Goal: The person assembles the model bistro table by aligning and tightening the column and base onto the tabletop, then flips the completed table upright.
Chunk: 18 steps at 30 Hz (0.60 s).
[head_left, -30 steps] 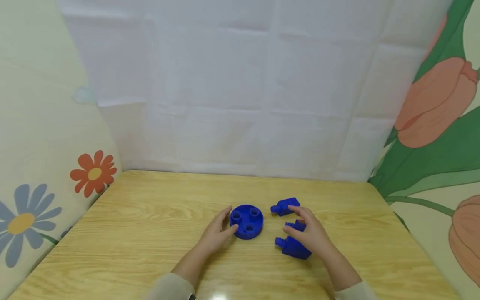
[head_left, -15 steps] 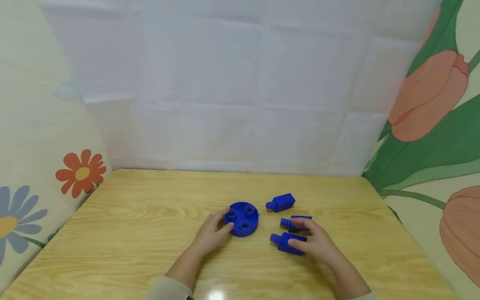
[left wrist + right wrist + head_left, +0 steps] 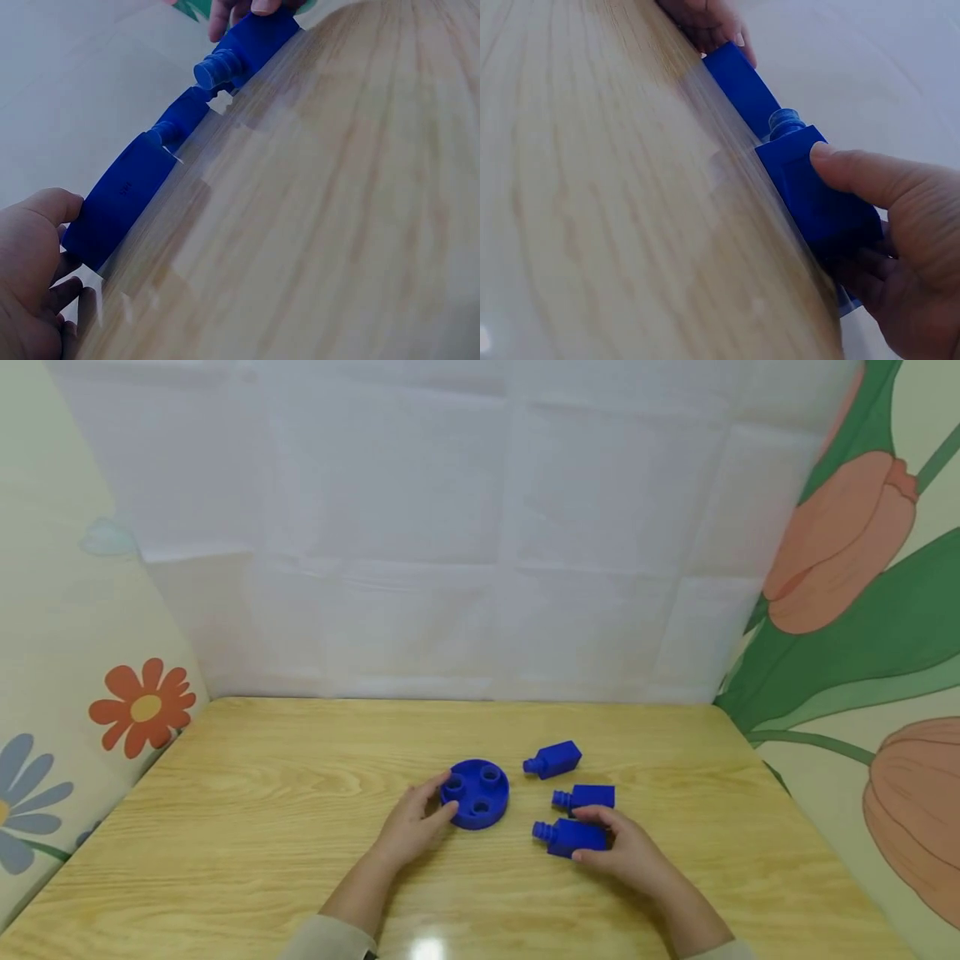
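My left hand (image 3: pixel 408 828) holds the left side of a round blue base (image 3: pixel 467 795), its thumb and fingers against the rim. Three raised round sockets stand inside this shallow, dish-like piece, which lies flat. To its right, my right hand (image 3: pixel 632 853) grips a blue block with a threaded stud (image 3: pixel 572 837) by its sides. The stud points left, towards the base. In the right wrist view, the thumb presses on the same threaded block (image 3: pixel 821 191), and the fingers are partly hidden beyond it. Two similar blue blocks, a middle one (image 3: pixel 596 796) and a far one (image 3: pixel 561 760), lie on the table.
The pieces lie on a wood-grain table (image 3: pixel 300 777). A white cloth (image 3: pixel 390 527) hangs behind its back edge. Flower-patterned walls flank the table on the left (image 3: pixel 45 635) and right (image 3: pixel 810 677).
My right hand has moved from over the middle block to the near block and closed its grip on it. The left hand stays at the base. The head view has shifted slightly.
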### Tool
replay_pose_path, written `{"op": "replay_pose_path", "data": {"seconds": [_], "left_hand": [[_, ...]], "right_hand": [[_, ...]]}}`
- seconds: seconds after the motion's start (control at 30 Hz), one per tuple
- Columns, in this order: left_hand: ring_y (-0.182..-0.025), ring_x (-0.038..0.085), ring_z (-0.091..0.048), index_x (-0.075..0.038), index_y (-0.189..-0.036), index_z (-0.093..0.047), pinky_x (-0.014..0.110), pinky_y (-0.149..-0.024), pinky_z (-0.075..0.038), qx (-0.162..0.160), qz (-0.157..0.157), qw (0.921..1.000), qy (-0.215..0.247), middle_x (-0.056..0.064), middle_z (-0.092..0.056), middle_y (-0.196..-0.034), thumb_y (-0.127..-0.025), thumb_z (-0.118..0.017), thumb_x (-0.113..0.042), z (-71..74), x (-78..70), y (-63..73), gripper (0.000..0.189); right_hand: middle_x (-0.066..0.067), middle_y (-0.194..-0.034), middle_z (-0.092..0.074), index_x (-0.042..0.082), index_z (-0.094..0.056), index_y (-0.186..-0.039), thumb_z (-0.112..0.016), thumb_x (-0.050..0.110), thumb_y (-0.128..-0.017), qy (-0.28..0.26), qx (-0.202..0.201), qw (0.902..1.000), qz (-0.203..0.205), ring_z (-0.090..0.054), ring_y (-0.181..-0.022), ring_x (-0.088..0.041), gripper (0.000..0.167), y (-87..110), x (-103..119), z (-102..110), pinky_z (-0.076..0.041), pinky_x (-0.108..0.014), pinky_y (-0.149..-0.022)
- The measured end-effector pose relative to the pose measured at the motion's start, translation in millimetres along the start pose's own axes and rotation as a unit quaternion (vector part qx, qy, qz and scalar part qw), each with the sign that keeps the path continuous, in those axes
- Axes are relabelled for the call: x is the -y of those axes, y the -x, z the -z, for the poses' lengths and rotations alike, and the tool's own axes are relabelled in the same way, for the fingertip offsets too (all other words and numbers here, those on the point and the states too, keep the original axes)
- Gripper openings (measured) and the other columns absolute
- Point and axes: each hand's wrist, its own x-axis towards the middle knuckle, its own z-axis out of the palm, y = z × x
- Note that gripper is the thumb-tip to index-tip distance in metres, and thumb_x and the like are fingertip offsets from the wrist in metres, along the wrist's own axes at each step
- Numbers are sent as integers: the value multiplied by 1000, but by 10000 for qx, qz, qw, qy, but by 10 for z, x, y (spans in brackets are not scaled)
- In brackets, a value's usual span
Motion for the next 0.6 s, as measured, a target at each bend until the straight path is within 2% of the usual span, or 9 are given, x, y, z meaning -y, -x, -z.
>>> {"op": "replay_pose_path", "data": {"seconds": [0.3,0.43,0.6], "left_hand": [[-140,43,-37,-5,-144,-47,56,-121,-12,15,30,10000,-56,23,-49,-145,-96,-62,-23,16,1,-2,53],[-139,42,-39,-4,-144,-47,55,-122,-12,12,2,10000,-66,23,-49,-144,-96,-62,-21,15,3,-8,53],[-137,42,-42,-1,-142,-48,56,-122,-12,-3,-117,9999,-93,24,-51,-143,-95,-62,-20,8,2,-3,53]], "right_hand": [[-15,-132,-60,17,-66,-115,-85,23,-75,522,-43,9985,-125,-52,-127,-42,45,-26,-8,2,-37,-62,-107],[-16,-130,-61,16,-64,-114,-84,21,-76,394,-141,9990,-125,-56,-122,-39,43,-30,24,-17,-44,-58,-103],[-22,-134,-56,14,-61,-116,-83,17,-77,-121,-346,9992,-151,-58,-119,-39,45,-27,102,-51,-49,-54,-99]]}}
